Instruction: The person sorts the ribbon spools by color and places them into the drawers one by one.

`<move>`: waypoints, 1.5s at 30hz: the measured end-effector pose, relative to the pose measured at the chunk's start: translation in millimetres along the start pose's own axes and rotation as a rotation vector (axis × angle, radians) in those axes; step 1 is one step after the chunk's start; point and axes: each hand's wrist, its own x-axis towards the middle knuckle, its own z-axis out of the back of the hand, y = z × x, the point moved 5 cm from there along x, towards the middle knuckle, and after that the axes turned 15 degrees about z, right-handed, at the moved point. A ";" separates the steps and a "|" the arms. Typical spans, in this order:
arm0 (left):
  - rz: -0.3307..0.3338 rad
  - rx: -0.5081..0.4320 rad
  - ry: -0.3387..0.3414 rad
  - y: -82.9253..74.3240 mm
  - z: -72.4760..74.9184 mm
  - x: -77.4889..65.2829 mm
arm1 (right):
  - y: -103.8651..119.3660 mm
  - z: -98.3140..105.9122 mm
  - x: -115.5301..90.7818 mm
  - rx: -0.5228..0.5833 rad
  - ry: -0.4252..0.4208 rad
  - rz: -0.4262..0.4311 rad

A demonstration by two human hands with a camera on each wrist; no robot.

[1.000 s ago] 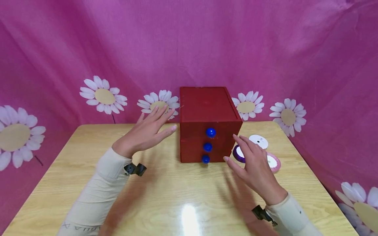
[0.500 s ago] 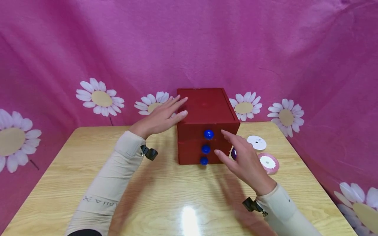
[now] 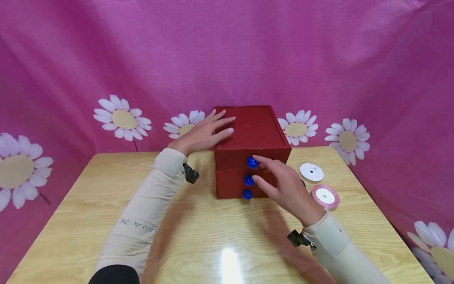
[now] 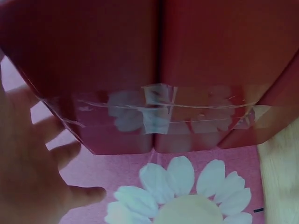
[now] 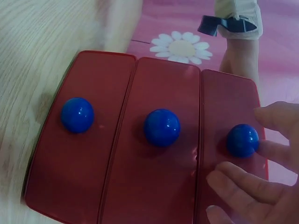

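A red three-drawer box [image 3: 253, 128] stands at the back middle of the table, its drawers closed. A top knob [image 3: 252, 163], a middle knob [image 3: 249, 180] and a bottom knob [image 3: 247, 194], all round and blue, line its front. Over the box's left top edge my left hand [image 3: 202, 134] reaches with fingers spread, holding nothing. My right hand [image 3: 289, 187] is at the front, fingertips right by the top knob, thumb near the middle one. Seen from the right wrist, the fingers [image 5: 240, 186] are loosely bent about the top knob [image 5: 242, 140]. Clear tape [image 4: 159, 109] crosses the box's side.
Right of the box lie a white spool [image 3: 311, 172] and a pink ribbon spool [image 3: 325, 197]; a purple one is almost wholly hidden behind my right hand. The wooden table [image 3: 106, 205] meets a pink daisy-print cloth [image 3: 159, 59] at the back and sides.
My left hand has moved right, from beside the box to over its top left edge. My right hand has moved left, from near the spools to the knobs.
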 end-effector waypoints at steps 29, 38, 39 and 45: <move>-0.268 -0.471 -0.271 10.1 -11.5 -0.6 | -5.3 -15.6 18.5 0.112 -0.162 -0.110; -0.239 -0.534 -0.341 11.8 -20.7 6.5 | -6.3 -16.2 15.3 0.070 -0.234 -0.072; -0.233 -0.540 -0.338 11.4 -21.7 7.2 | -6.8 -15.9 14.6 0.067 -0.239 -0.072; -0.223 -0.543 -0.315 9.1 -27.8 11.0 | -8.9 -14.1 8.3 0.053 -0.250 -0.080</move>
